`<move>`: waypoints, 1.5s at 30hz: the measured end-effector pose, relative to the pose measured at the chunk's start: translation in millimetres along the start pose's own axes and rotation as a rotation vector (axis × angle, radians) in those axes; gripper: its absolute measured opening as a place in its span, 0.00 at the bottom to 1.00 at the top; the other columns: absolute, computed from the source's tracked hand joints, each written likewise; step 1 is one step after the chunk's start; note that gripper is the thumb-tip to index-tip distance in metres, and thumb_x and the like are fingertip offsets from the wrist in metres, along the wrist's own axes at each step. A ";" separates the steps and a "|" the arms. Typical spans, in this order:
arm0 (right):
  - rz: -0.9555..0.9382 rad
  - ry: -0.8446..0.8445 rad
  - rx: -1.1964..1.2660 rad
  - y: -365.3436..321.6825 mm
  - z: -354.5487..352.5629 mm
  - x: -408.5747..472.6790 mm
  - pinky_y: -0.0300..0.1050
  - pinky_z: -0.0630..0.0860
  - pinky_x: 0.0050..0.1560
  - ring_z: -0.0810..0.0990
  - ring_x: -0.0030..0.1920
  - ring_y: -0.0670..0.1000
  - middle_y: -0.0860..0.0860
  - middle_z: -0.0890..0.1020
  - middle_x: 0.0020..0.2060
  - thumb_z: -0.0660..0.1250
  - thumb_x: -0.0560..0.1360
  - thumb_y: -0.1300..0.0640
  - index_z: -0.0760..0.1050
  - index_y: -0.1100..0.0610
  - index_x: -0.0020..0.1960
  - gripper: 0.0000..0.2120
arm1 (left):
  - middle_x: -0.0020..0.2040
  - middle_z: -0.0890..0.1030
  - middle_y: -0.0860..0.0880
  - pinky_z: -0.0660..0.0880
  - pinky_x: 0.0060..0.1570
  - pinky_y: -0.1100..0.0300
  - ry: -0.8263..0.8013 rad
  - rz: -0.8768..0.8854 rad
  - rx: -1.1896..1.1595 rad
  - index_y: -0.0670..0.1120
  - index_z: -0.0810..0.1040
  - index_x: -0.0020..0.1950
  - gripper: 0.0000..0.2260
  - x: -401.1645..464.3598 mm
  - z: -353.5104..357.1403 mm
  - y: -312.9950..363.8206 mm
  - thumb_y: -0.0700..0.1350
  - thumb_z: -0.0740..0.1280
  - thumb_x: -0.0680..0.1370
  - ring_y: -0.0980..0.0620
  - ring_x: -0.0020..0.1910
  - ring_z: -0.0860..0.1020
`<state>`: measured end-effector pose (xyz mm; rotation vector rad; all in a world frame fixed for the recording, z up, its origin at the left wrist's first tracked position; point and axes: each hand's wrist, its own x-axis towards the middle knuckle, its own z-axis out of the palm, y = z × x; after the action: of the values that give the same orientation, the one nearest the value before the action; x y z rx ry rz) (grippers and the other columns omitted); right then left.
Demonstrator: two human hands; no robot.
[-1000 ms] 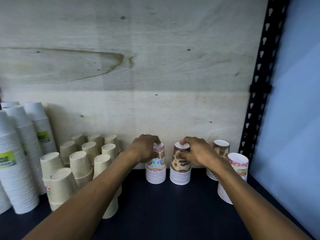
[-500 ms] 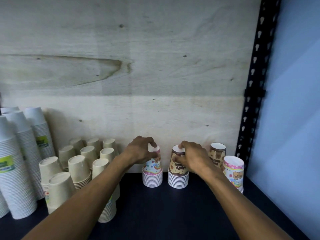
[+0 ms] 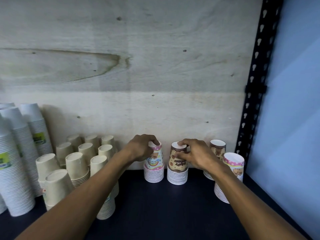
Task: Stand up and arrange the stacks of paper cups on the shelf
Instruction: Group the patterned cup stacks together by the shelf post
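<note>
Nearest me, both forearms reach forward over the dark shelf (image 3: 155, 213). At my near left stand tall white cup stacks (image 3: 15, 170) and a cluster of upside-down beige cup stacks (image 3: 76, 163). At my near right a pink-rimmed patterned stack (image 3: 232, 170) stands upright by the black slotted upright (image 3: 254, 84). Farther in, my left hand (image 3: 140, 149) grips the top of a pink-and-white patterned stack (image 3: 154, 168), fingers curled round its upper cup. Just beside it, my right hand (image 3: 194, 155) pinches the brown patterned stack (image 3: 177, 170), fingers on its top and thumb on its side. Both stacks stand upright near the pale plywood back panel (image 3: 138, 66). Another brown stack (image 3: 217, 148) stands behind my right wrist.
</note>
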<state>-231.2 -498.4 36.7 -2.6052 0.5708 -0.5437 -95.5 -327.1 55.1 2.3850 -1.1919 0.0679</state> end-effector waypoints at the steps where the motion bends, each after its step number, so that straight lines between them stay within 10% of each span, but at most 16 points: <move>1: 0.000 -0.003 -0.002 -0.2 0.2 0.2 0.44 0.75 0.59 0.80 0.59 0.52 0.51 0.80 0.62 0.74 0.73 0.46 0.77 0.51 0.66 0.24 | 0.64 0.78 0.47 0.71 0.50 0.62 0.007 -0.003 -0.003 0.49 0.80 0.60 0.15 -1.2 1.0 0.3 0.38 0.65 0.75 0.47 0.59 0.77; 37: -0.021 -0.017 -0.088 -5.1 -9.0 -1.6 0.50 0.70 0.67 0.72 0.68 0.57 0.55 0.74 0.69 0.66 0.78 0.43 0.60 0.51 0.77 0.32 | 0.65 0.78 0.46 0.76 0.57 0.53 0.169 -0.070 -0.029 0.52 0.80 0.61 0.15 -13.7 5.0 9.3 0.44 0.68 0.75 0.46 0.60 0.77; 45: 0.023 0.078 -0.250 21.3 -77.8 -20.0 0.47 0.71 0.63 0.74 0.66 0.54 0.53 0.78 0.66 0.67 0.78 0.45 0.73 0.55 0.69 0.23 | 0.63 0.78 0.51 0.75 0.58 0.53 0.231 0.048 -0.068 0.56 0.79 0.61 0.15 1.0 -9.7 64.6 0.51 0.70 0.74 0.49 0.59 0.78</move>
<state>-289.5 -530.9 86.2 -2.8175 0.7350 -0.6027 -142.8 -356.8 89.0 2.2205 -1.1229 0.3054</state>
